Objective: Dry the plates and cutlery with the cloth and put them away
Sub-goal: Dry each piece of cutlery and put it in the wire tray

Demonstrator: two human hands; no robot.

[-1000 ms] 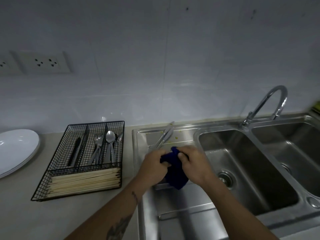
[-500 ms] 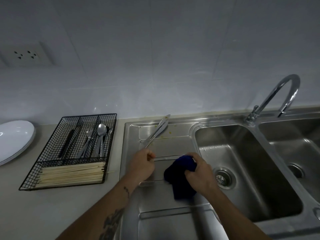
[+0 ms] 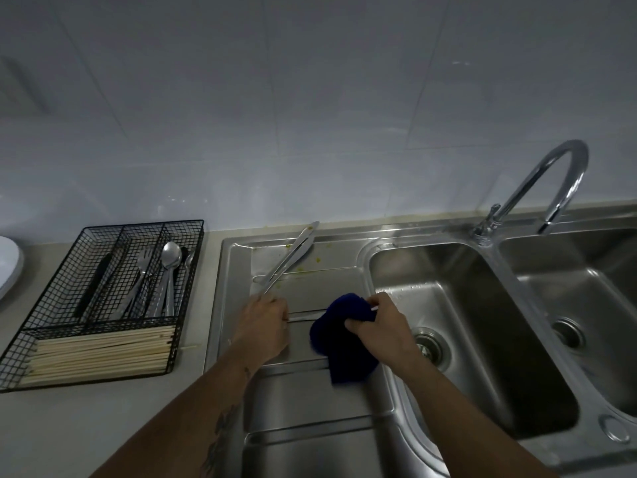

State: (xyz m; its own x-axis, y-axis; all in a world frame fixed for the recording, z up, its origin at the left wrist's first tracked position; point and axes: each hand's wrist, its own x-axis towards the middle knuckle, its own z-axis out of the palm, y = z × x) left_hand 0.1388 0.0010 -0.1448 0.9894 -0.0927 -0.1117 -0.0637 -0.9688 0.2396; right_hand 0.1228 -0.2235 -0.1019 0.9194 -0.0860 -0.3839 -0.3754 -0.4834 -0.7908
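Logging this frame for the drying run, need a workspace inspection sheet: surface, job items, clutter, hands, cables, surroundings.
Surface: steel drainboard beside a double sink; yellowish specks near its back edge.
Job's things: blue cloth wrapped round one end of a thin utensil; two knives on the drainboard; wire cutlery tray with forks, spoons and chopsticks; white plates at left edge.
Clutter: nothing seen.
Grippers: left hand holds the utensil; right hand grips the cloth.
Cables: nothing seen.
Surroundings: tiled wall, faucet.

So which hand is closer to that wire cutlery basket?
Left. The left hand is on the draining board just right of the wire cutlery basket; the right hand, gripping the blue cloth, is farther right.
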